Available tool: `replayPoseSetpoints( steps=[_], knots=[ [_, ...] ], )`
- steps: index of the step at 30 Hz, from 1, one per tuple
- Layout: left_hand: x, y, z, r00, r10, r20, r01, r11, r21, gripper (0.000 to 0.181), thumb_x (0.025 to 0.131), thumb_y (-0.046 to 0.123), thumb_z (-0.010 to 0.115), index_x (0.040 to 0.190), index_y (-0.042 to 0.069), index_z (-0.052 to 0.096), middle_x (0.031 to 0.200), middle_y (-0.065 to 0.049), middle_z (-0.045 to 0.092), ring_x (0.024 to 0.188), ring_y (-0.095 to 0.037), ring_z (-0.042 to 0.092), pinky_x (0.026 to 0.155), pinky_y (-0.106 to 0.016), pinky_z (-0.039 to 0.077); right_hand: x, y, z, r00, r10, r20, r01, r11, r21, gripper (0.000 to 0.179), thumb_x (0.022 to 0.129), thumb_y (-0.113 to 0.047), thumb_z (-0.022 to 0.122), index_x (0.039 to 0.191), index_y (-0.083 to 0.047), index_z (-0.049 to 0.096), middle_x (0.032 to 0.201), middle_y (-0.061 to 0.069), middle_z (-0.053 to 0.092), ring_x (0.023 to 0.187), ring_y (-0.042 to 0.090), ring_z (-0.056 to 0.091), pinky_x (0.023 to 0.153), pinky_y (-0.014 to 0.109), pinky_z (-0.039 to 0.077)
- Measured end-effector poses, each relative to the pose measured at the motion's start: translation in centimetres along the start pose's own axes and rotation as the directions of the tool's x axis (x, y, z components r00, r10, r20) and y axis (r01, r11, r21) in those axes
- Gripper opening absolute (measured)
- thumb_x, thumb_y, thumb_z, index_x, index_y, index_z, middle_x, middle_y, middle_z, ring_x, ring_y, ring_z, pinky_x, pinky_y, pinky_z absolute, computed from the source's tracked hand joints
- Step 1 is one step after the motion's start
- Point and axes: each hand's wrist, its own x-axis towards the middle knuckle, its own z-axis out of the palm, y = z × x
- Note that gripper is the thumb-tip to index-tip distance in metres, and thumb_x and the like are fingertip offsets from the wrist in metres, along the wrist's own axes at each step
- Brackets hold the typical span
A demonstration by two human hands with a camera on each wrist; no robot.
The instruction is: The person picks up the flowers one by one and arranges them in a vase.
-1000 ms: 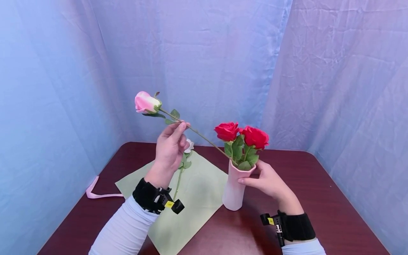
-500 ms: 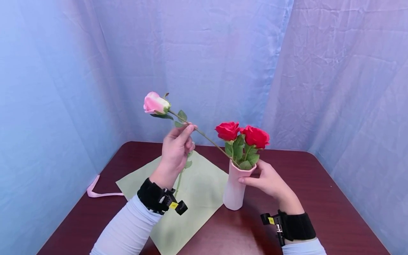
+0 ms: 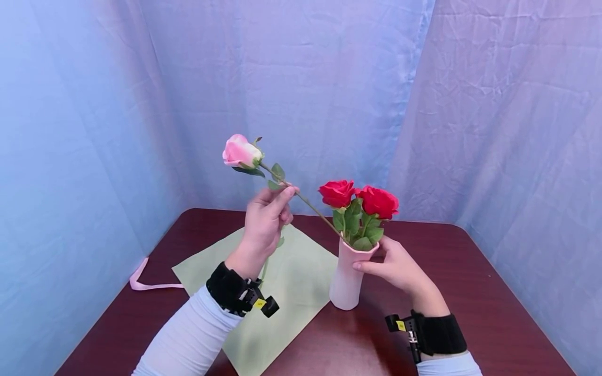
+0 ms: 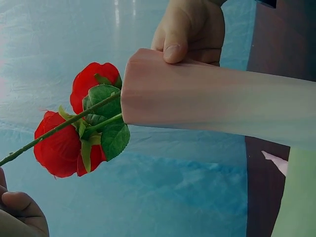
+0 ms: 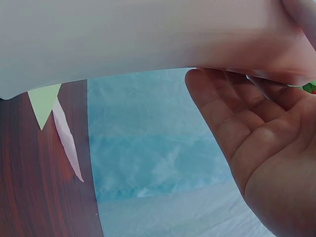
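Between thumb and fingers, my left hand pinches the stem of a pink rose just below its leaves. The bloom tilts up to the left, and the stem's lower end goes into the mouth of a pale pink vase. My right hand grips the vase near its rim, thumb on the near side and fingers behind, partly hidden. Two red roses with green leaves stand in the vase. In the left wrist view, the slanting stem crosses in front of the red blooms.
A pale green sheet of paper lies on the dark red-brown table, left of the vase. On it lies another flower's stem, mostly hidden behind my left hand. A pink ribbon lies at the left. Blue curtains surround the table.
My left hand has moved right and slightly down with the pink rose, and its stem reaches further into the vase. The right hand and vase have hardly moved.
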Motion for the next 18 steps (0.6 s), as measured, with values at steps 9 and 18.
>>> replayPoseSetpoints(
  steps=[9,18],
  knots=[
    [-0.10,-0.34,0.33,1.000,0.006,0.029,-0.007,0.999,0.033,0.008,0.096,0.010,0.072,0.100,0.016,0.075,0.098,-0.003,0.075,0.053,-0.011,0.039,0.053,-0.024,0.036,0.09,-0.01,0.04,1.000,0.001,0.002,-0.001,1.000,0.004,0.061,0.082,-0.017,0.087,0.134,-0.006,0.059,0.118,0.010,0.068,0.100,0.026,0.070,0.081,0.036,0.058],
    [-0.37,-0.74,0.85,0.999,0.010,0.052,-0.014,0.997,0.077,0.010,0.096,0.010,0.072,0.099,0.018,0.076,0.096,-0.002,0.075,0.054,-0.012,0.037,0.054,-0.023,0.038,0.10,0.04,0.01,1.000,-0.004,0.000,0.004,1.000,-0.002,0.061,0.082,-0.017,0.087,0.134,-0.007,0.059,0.118,0.009,0.069,0.100,0.026,0.070,0.081,0.036,0.058]
  ],
)
